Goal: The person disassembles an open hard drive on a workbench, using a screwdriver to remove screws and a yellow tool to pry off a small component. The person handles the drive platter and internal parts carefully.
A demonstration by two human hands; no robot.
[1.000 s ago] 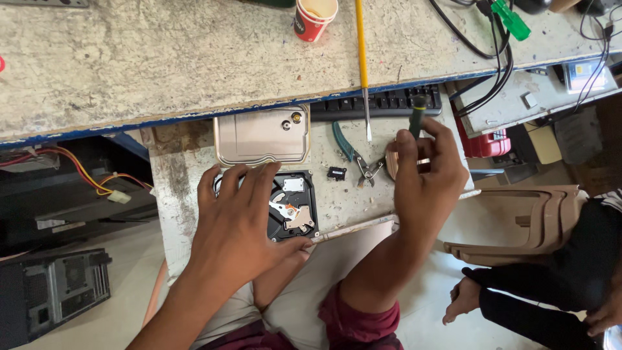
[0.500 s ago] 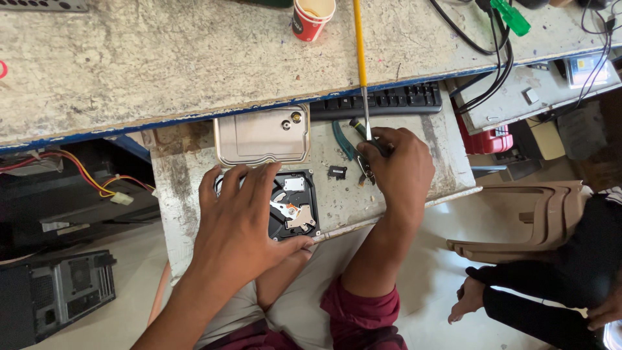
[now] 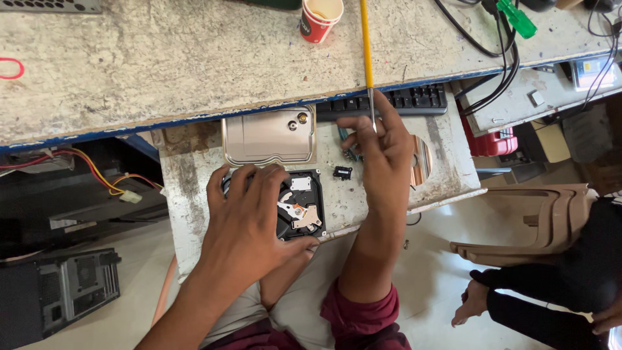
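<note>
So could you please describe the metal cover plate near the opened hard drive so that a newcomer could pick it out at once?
Start at the small grey work slab below the long bench. On it the left hand rests on the opened hard drive. The cover plate lies just beyond the drive, next to the black keyboard. It is the only flat, shiny silver rectangle there, with rounded corners and a small round fitting near one corner.

- My left hand (image 3: 249, 217) lies palm down with the fingers spread wide and the thumb stretched out to the right, the forearm running back toward my body.
- My right hand (image 3: 382, 152) reaches forward, fingers curled and pinched together at the tips, wrist straight, forearm bare up to a rolled maroon sleeve.
</note>
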